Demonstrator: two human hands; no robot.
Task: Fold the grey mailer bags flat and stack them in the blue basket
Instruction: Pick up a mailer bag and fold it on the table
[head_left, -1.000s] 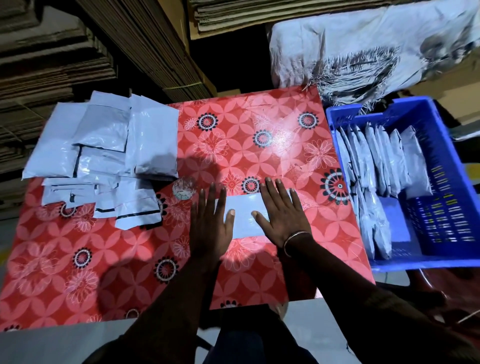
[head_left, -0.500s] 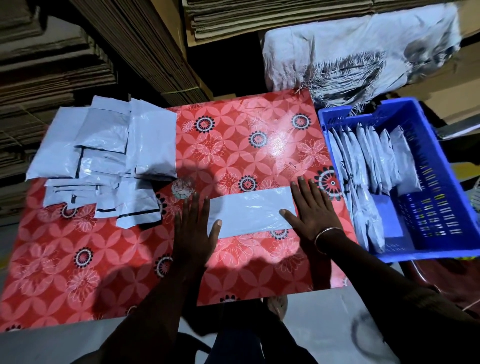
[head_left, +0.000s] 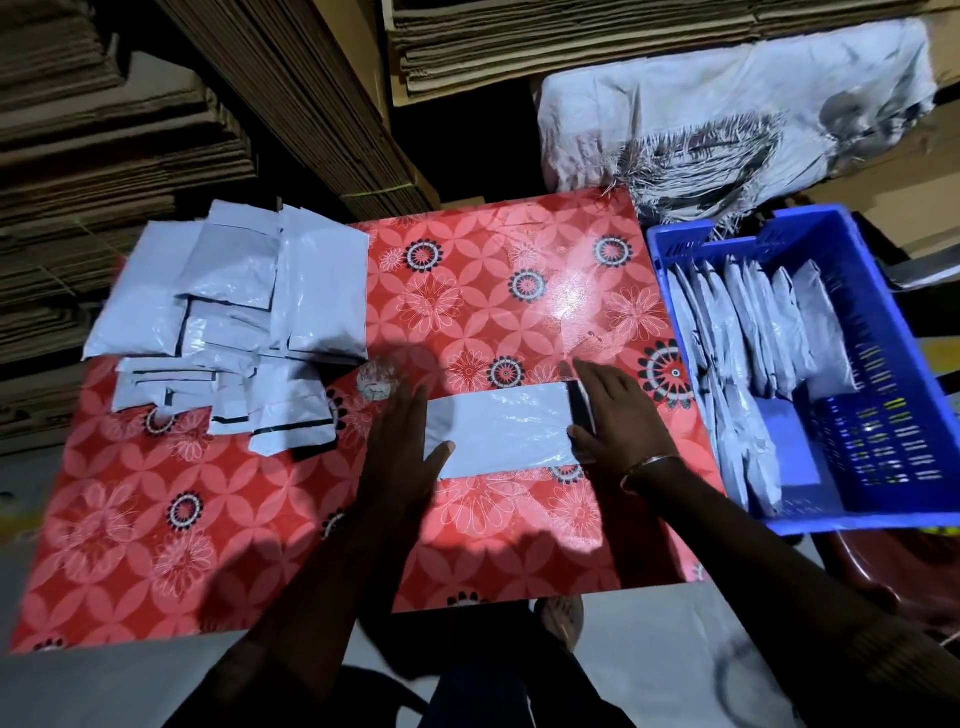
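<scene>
Dim room, one hard light overhead.
Glare spots the bench (head_left: 566, 291) near its far edge; arm shadows darken its near half; edges bend and blur.

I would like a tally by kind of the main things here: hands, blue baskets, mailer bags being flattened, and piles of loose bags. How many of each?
Hands: 2, left hand and right hand
Blue basket: 1
Mailer bag under the hands: 1
Pile of loose bags: 1
Total: 5
</scene>
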